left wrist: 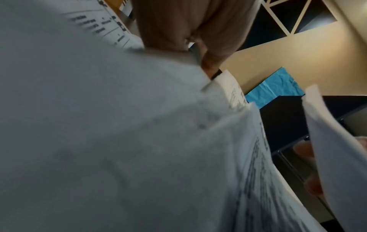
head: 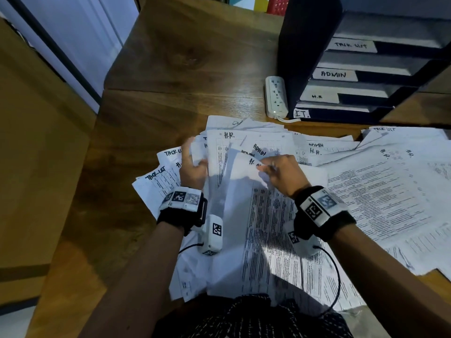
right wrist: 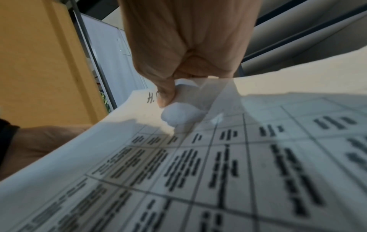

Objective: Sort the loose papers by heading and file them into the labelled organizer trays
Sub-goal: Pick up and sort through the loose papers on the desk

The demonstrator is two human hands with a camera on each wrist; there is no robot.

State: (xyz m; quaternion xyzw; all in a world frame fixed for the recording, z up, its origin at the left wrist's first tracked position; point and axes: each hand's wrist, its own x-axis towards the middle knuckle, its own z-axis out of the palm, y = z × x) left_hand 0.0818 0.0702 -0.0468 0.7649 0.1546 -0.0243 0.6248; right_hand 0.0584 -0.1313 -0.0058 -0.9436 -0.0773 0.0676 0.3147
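Loose white papers (head: pixel 380 191) headed H.R., ADMIN and TASK LIST lie spread over the wooden desk (head: pixel 156 113). My right hand (head: pixel 271 170) pinches the top edge of an H.R. sheet (head: pixel 246 191), with the thumb (right wrist: pixel 164 94) pressed by the heading on the H.R. sheet (right wrist: pixel 178 157). My left hand (head: pixel 195 164) grips a bunch of sheets (head: pixel 214 152) at their left edge, and those sheets (left wrist: pixel 99 125) fill the left wrist view under the fingers (left wrist: pixel 206 62). The dark organizer (head: pixel 305 57) stands at the back right with trays labelled TASK LIST, ADMIN, H.R. and IT.
A white power strip (head: pixel 276 96) lies beside the organizer's left wall. Bare desk stretches to the left and behind the papers. A tan cabinet (head: pixel 36 167) flanks the desk on the left. The desk's near edge is at my lap.
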